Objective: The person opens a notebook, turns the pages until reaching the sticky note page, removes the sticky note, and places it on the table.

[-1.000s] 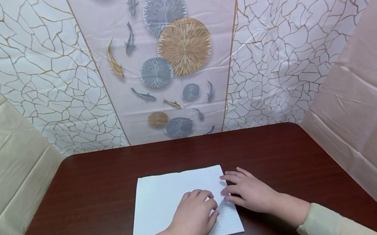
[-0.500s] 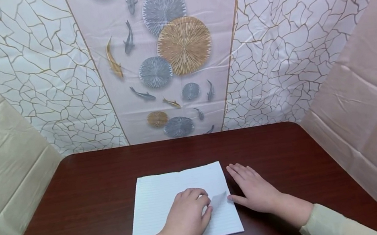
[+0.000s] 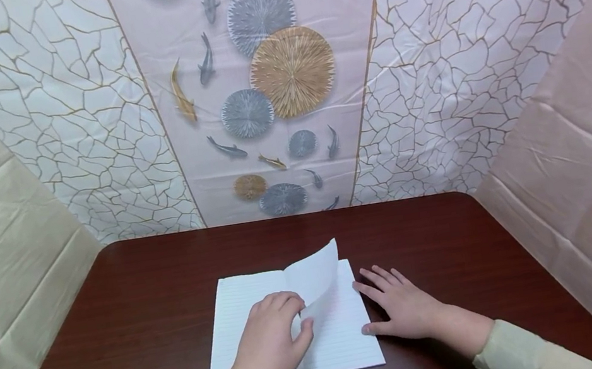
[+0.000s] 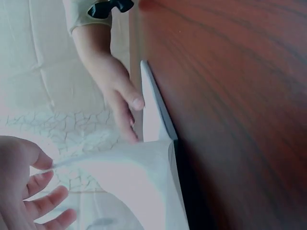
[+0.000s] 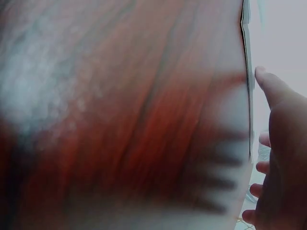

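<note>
A lined notebook (image 3: pixel 348 342) lies spread open on the table, its white pages facing up. One page (image 3: pixel 315 274) stands raised and curved above the right half. My left hand (image 3: pixel 270 338) pinches this page by its edge between thumb and forefinger; the left wrist view shows the lifted page (image 4: pixel 129 177) running from those fingertips to the notebook's fold. My right hand (image 3: pixel 403 305) lies at the notebook's right edge, fingers spread, with the thumb and forefinger tips at the border. From the right wrist, the thumb of the right hand (image 5: pixel 288 153) appears close against the notebook's edge.
The dark reddish-brown table (image 3: pixel 148 308) extends around the notebook. Behind it hangs a patterned cloth (image 3: pixel 290 70) with fish and round leaf shapes. Plain beige cloth walls (image 3: pixel 575 168) rise on both sides.
My left hand has moved left, drawing the page up and over from the right side. The right hand has come off the page to the notebook's edge, and its fingers have spread.
</note>
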Action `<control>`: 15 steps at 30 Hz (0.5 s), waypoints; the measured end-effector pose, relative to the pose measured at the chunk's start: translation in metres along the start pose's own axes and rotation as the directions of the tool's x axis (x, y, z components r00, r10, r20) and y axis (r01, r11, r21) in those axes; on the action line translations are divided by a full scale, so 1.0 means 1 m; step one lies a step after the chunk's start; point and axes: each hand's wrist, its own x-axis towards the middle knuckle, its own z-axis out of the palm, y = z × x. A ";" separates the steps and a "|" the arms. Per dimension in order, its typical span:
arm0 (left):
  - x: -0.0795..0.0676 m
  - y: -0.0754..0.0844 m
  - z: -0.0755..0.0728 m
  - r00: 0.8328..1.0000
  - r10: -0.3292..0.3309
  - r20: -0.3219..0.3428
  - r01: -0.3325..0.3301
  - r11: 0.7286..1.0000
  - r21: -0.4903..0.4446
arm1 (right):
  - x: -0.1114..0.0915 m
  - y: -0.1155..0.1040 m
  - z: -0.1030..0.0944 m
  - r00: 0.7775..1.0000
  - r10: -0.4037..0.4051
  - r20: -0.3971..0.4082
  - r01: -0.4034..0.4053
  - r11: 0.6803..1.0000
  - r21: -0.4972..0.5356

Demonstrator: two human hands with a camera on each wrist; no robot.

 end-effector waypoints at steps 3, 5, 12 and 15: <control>-0.002 -0.003 -0.006 0.999 -0.024 -0.021 0.024 1.000 -0.002 | 0.000 0.001 0.000 1.000 0.004 0.020 -0.004 1.000 0.017; -0.004 -0.006 -0.009 0.998 -0.042 -0.037 0.042 0.999 0.001 | -0.001 0.002 0.000 1.000 0.005 0.030 -0.005 1.000 0.024; -0.017 -0.020 -0.019 0.985 -0.125 -0.115 0.129 0.991 0.027 | -0.001 0.003 0.001 0.999 -0.005 0.036 0.004 1.000 0.019; -0.023 -0.028 -0.023 0.980 -0.154 -0.129 0.160 0.986 0.039 | -0.001 0.002 0.000 0.999 0.000 0.041 0.000 1.000 0.017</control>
